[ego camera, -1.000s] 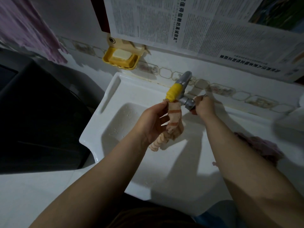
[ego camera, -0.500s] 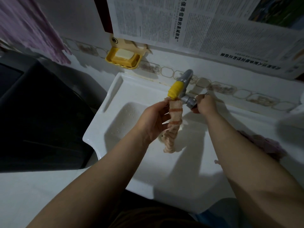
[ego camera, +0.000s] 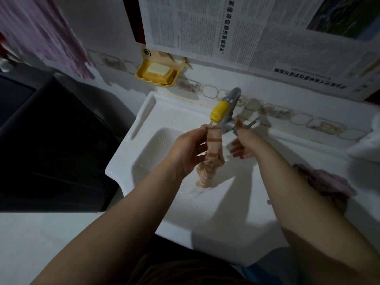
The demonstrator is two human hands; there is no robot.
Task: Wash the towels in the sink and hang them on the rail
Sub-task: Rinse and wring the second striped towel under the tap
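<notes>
- Towel (ego camera: 212,153): striped, bunched, hangs directly under the yellow spout (ego camera: 219,111) of the tap (ego camera: 233,97), above the sink (ego camera: 144,112).
- Left hand (ego camera: 185,150): clenched around the towel's upper part.
- Right hand (ego camera: 241,146): released, fingers spread, just right of the towel, holding nothing.
- Step: keep the towel centred under the spout; bring the right hand in to rub and turn it.
- Change: half a second ago the right hand gripped the tap handle (ego camera: 251,123); it is now off it and lower.
- Second towel (ego camera: 322,181) lies right of the sink.
</notes>
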